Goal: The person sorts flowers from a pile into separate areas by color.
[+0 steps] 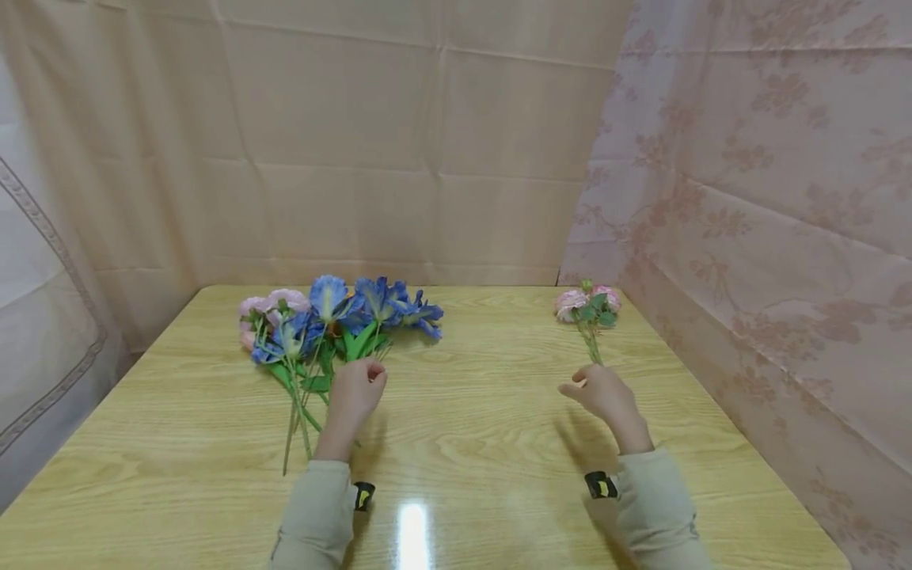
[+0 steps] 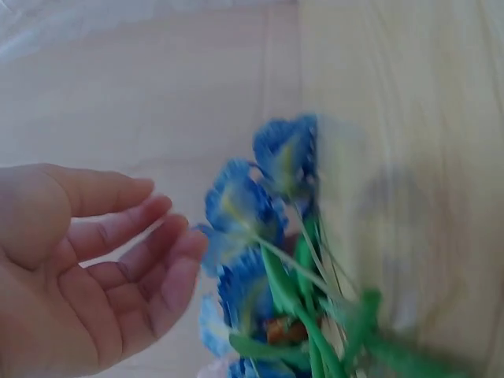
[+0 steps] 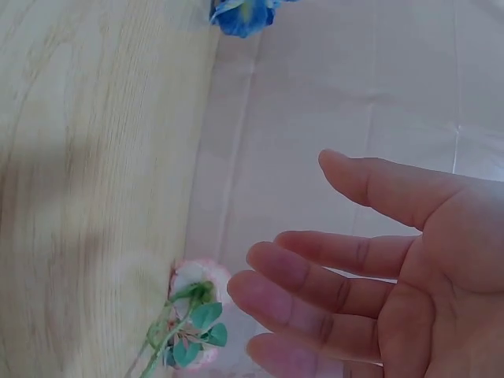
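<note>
flowers [image 1: 375,303], ruffled blue streaked yellow, lie bunched on the table [image 1: 470,443] beyond your left hand [image 1: 354,392], loosely curled, gap narrow; pink blossoms [image 1: 570,305] lie beyond your right hand [image 1: 607,398], thumb wide apart. an orange bit [image 2: 287,331], mostly buried, is hard to identify.

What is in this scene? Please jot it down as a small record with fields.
Surface: pale yellow wood-grain table
Left side: ruffled blue artificial-looking flowers with green stems, beside rounded pale pink blossoms
Right side: rounded pink-and-white flowers with green leaves
Left grip: bare hand, holding nothing, near the blue flowers
Right grip: bare hand, holding nothing, near the pink-and-white flowers
Backdrop: creased beige cloth
</note>
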Demonstrator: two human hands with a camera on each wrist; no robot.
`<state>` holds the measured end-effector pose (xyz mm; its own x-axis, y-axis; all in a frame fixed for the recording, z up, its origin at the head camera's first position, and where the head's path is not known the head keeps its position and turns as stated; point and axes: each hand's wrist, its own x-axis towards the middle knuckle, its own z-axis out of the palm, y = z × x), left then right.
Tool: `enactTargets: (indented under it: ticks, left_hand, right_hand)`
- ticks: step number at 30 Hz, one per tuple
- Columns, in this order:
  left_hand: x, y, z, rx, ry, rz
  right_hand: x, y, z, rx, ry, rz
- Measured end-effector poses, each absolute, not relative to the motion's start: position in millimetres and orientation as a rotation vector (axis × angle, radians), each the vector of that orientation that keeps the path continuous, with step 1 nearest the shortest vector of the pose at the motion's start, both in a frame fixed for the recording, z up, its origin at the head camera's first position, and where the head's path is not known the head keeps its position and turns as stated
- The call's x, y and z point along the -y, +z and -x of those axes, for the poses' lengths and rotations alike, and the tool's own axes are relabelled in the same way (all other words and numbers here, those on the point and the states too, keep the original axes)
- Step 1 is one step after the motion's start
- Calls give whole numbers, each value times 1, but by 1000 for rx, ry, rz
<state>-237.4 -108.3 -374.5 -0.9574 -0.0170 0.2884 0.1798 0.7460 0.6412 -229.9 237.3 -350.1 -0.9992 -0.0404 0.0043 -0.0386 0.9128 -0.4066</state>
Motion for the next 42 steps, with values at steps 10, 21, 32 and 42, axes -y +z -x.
enactTargets:
  ticks: [10,21,32,42]
  left_hand:
    - [122,-384,248,2849,-724,-11]
    - [122,-393,259,3002,-643,-64]
    - [122,-398,269,3056,-613,-70]
    - [126,-401,272,3126,-557,-33]
  right_hand:
    - [-231,-353,230,-3008,-730,78]
    - [-225,-357,230,-3030,-680,104]
    - [-220,-362,227,-3059,-669,171]
    - [-217,-361,226,-3019,-679,161]
